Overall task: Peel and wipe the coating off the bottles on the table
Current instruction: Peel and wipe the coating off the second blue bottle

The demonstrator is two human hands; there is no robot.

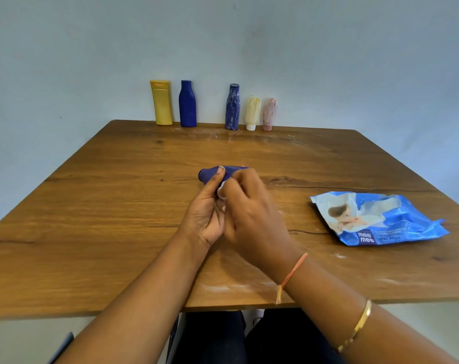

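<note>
Wood table (118, 206) across most of the view, smeared here and there with white residue. On its right side, a crumpled blue pack (380, 219) of wet wipes, lying flat. Over the middle, left hand (206, 214) and right hand (249, 206) pressed close together, both with fingers curled.

Upright along the far edge, against the wall: yellow bottle (161, 103) and blue bottle (188, 105) side by side, seemingly clean. Then, after a gap, streaked bottle (232, 107), cream tube (252, 111) and pink tube (269, 112), all three scored with whitish coating.

Gripped in the left hand above the table's centre, a purple bottle (212, 173), lying sideways, thumb across its top, much of it hidden. Smallest, a white wipe (221, 191), pinched in the right hand's fingers against the purple bottle's side.

Probably light, stiff plastic, slick where wet. Best held round the body, thumb opposing, smeared face left open for rubbing. Liable to twist loose under hard strokes.
</note>
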